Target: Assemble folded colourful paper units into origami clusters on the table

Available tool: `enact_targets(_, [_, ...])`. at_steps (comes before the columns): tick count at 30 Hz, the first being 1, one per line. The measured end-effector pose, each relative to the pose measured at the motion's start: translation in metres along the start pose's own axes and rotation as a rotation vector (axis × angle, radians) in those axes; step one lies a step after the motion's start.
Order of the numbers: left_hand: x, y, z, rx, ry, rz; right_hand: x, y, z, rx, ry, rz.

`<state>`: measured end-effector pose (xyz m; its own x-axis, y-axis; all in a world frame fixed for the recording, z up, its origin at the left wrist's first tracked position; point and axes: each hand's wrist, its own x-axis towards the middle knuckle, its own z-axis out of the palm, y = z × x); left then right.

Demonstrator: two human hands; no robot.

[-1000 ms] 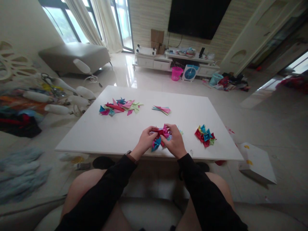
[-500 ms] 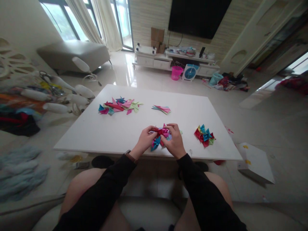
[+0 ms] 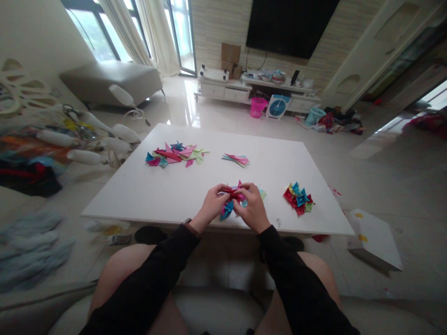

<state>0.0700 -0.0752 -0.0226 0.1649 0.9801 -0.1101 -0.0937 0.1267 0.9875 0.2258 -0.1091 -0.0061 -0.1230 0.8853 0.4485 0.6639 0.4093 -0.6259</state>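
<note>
Between my two hands is a red folded paper piece (image 3: pixel 232 193), held up just over the near side of the white table (image 3: pixel 139 195). My left hand (image 3: pixel 213 204) pinches its left side between thumb and fingers. My right hand (image 3: pixel 252 209) grips it from the right with bent fingers. Under and around the hands lie more folded papers in pink, green and blue, among them a blue folded piece (image 3: pixel 226 211); the hands partly cover this group. Exact folds of the red piece are too small to make out.
A heap of colourful folded papers (image 3: pixel 174 153) lies at the table's far left. A small fanned stack of folded strips (image 3: pixel 236 160) sits mid-table. To the right is a cluster of red, blue and yellow folded pieces (image 3: pixel 299 198). A white box (image 3: pixel 375 239) stands on the floor.
The right fingers have shifted left, closing in on the red paper and nearer my left hand. The whole view has moved slightly; the piles on the table stay as they were.
</note>
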Motion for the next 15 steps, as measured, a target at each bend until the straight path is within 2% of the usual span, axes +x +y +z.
enact_targets(15, [0.0018,-0.0056,0.0012,0.074,-0.041,0.043,-0.0001,0.0028,0.0049,-0.059,-0.001,0.052])
